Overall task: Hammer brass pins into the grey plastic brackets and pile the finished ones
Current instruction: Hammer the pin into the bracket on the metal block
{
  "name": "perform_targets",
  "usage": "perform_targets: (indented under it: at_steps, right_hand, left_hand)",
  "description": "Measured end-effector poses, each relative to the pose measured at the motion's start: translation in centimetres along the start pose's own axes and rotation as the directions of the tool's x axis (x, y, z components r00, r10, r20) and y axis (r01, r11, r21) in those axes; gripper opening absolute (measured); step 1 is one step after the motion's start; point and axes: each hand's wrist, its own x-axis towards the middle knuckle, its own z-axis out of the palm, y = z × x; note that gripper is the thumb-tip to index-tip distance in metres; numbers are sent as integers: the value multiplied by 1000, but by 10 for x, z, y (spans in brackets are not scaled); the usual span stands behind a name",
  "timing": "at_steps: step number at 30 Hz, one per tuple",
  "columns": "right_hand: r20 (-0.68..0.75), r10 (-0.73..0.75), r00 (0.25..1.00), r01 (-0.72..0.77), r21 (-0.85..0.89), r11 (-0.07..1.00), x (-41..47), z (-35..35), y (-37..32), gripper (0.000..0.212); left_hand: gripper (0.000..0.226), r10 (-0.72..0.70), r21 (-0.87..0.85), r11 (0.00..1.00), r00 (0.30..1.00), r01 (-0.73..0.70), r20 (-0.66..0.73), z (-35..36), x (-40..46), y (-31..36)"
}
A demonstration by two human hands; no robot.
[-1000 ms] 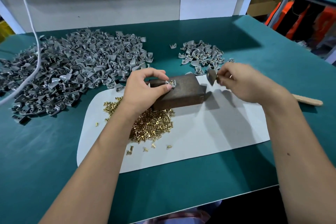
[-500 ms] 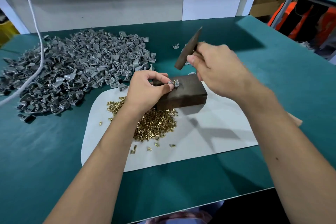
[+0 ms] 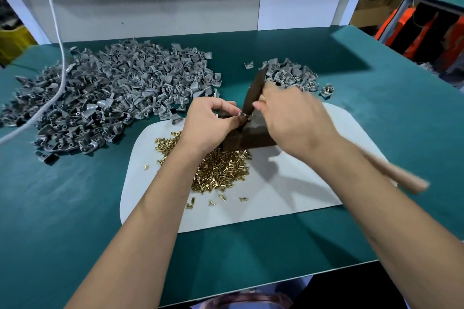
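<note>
Bracket on the block, hammer head down on it

Bracket (image 3: 243, 115) is sitting on the dark block's (image 3: 253, 133) top, with the left hand (image 3: 209, 125) pinching it between thumb and curled fingers. The right hand (image 3: 292, 118) is gripping the hammer (image 3: 253, 94), its head touching the bracket. Brass pins (image 3: 221, 170) are lying heaped on the white mat (image 3: 288, 195) just beside the block. Unworked brackets (image 3: 108, 93) are spreading far left; the finished pile (image 3: 291, 75) is sitting behind the right hand.

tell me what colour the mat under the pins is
White, on the teal table; the mat shows best in the head view.
</note>
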Motion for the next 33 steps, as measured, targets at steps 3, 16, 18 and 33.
perform_targets:
  at_steps: [3, 16, 18, 33]
  right_hand:
    - [90, -22, 996, 28, -74, 997, 5, -7, 5, 25]
    - [-115, 76, 990, -80, -24, 997, 10, -17, 11, 25]
    - [-83, 87, 993, -84, 43, 996, 5, -8, 2, 26]
    - [72, 2, 997, 4, -86, 996, 15, -21, 7, 20]
  left_hand:
    - [11, -1, -10, 1000, 1000, 1, 3, 0, -1, 2]
    - [23, 19, 9, 1000, 1000, -19, 3, 0, 0, 5]
    - [21, 14, 6, 1000, 1000, -14, 6, 0, -1, 4]
    - [18, 6, 6, 1000, 1000, -6, 6, -1, -1, 6]
